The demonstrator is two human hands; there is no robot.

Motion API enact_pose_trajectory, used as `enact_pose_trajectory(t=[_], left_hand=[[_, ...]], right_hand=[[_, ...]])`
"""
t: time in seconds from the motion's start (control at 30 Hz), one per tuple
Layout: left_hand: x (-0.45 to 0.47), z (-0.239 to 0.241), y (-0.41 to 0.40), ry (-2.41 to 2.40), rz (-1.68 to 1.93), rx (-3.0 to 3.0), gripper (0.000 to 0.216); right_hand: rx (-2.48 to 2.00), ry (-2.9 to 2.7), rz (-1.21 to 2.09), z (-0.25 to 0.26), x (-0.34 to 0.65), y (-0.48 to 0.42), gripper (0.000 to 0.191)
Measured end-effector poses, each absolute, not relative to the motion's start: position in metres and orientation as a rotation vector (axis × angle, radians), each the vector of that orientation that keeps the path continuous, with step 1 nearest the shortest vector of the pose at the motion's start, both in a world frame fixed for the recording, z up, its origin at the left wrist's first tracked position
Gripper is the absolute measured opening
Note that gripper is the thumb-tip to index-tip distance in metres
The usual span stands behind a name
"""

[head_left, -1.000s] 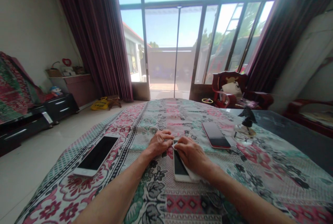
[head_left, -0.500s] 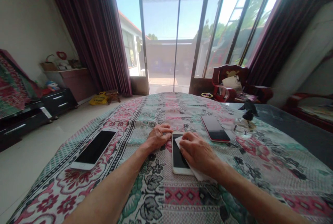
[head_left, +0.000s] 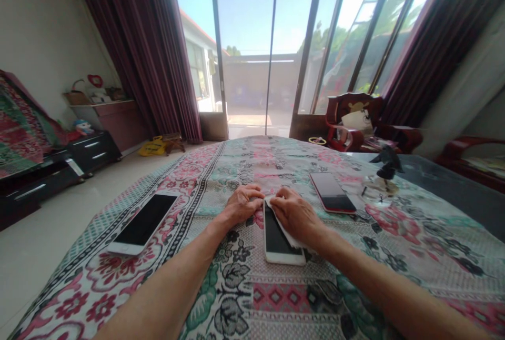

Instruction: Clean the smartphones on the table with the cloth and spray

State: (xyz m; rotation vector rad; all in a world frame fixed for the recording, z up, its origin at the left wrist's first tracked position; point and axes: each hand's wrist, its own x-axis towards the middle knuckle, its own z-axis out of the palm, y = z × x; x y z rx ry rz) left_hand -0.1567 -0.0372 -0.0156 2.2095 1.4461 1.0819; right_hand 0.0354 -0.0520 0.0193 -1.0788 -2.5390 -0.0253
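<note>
A white smartphone [head_left: 284, 257] with a dark screen lies flat on the patterned tablecloth in front of me. My left hand [head_left: 243, 204] rests at its upper left corner, fingers bent and closed against the edge. Pinched under the fingers of my right hand [head_left: 296, 215] is a white wipe [head_left: 290, 239], pressed on the upper part of the screen. The wipe trails down along the phone's right side and is partly hidden by that hand; whether it is cloth or paper I cannot tell.
Another white smartphone [head_left: 144, 224] lies to the left, and a red-edged smartphone [head_left: 332, 192] to the right. Beyond that stands a clear glass object with a dark figure [head_left: 387, 163] on top. The floral tablecloth [head_left: 221, 298] covers the table; a wooden armchair [head_left: 347, 121] is behind.
My right hand has slid the wipe up toward the phone's top edge, baring more of the lower screen. My left hand stays at the corner. The whole view has shifted slightly.
</note>
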Motion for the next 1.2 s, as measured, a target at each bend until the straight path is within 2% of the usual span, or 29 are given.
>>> enact_pose_trajectory(t=[0.2, 0.4, 0.67, 1.07, 1.2], left_hand=[[-0.159, -0.018, -0.036, 1.417, 1.063, 2.240, 0.022], [-0.156, -0.014, -0.039, 1.489, 1.034, 2.230, 0.020], [-0.153, -0.012, -0.042, 1.554, 1.045, 2.176, 0.019], [-0.154, -0.012, -0.042, 1.558, 1.027, 2.172, 0.015], [-0.153, -0.012, -0.042, 1.546, 1.016, 2.172, 0.017]], right_hand=[[-1.059, -2.596, -0.061, 0.022, 0.031, -0.045, 0.023], [-1.277, -2.585, -0.064, 0.031, 0.047, -0.046, 0.024], [-1.063, -2.618, -0.058, 0.022, 0.031, -0.045, 0.021], [-1.301, -2.485, 0.003, 0.029, 0.058, -0.040, 0.024], [-1.195, -2.507, -0.033, 0.023, 0.052, -0.042, 0.022]])
